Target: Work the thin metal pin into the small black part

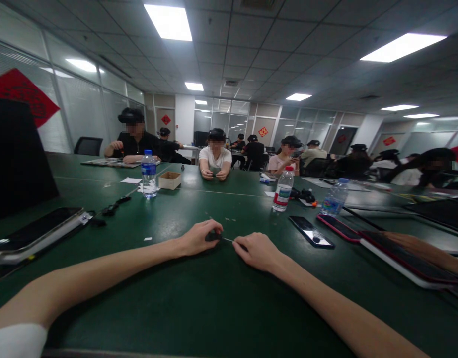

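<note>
Both my hands rest on the green table (214, 298), close together at its middle. My left hand (199, 237) is closed in a pinch on a small dark piece (213, 236). My right hand (258, 251) is closed too, its fingers pinched on a thin light wire or pin (229, 240) that runs across to the dark piece. The two hands are a few centimetres apart. Tiny scraps lie on the table just beyond them.
A phone (311, 231) lies right of my hands, with a red-edged phone (339, 227) and a tablet (404, 258) beyond. Three water bottles (149, 174) (283, 189) (335, 197) and a small cardboard box (170, 180) stand farther off. A tablet (35, 231) lies at left. Several people sit opposite.
</note>
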`<action>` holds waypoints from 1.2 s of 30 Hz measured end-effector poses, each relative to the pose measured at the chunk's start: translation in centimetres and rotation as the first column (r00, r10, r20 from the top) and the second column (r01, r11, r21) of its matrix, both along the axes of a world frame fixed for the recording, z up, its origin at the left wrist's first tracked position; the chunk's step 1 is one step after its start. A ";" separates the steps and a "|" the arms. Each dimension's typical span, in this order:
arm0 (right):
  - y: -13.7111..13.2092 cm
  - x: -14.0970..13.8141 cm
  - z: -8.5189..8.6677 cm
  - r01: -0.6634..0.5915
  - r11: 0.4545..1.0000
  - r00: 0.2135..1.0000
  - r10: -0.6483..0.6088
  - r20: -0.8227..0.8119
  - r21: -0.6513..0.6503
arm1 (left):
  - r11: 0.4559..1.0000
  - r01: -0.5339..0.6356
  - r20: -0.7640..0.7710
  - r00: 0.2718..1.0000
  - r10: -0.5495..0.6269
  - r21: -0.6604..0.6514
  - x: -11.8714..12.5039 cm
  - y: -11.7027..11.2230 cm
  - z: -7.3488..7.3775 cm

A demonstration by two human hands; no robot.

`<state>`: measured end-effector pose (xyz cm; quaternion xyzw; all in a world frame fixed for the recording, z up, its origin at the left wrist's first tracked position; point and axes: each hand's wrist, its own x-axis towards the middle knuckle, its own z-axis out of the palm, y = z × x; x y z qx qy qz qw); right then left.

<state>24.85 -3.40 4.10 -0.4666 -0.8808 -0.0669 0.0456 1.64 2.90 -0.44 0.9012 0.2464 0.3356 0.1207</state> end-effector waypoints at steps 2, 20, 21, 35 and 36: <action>-0.1 -0.1 0.1 0.003 1.000 1.000 -0.003 0.008 0.015 | 1.000 0.004 -0.006 1.000 -0.003 0.006 0.0 0.0 0.1; 0.1 0.3 -0.7 -0.074 0.997 0.995 0.073 -0.062 -0.006 | 0.992 0.114 0.079 0.991 -0.110 -0.045 -0.4 -0.4 0.6; 0.2 0.3 -0.8 -0.078 0.997 0.995 0.078 -0.062 0.003 | 0.991 0.123 0.086 0.989 -0.119 -0.048 -0.4 -0.4 0.6; 0.0 -0.1 -0.9 -0.112 0.993 0.989 0.113 -0.092 0.026 | 0.982 0.168 0.090 0.983 -0.160 -0.091 -0.4 -0.3 0.8; 0.1 -0.1 -0.9 -0.117 0.993 0.988 0.118 -0.099 0.023 | 0.981 0.167 0.091 0.983 -0.159 -0.096 -0.4 -0.3 0.8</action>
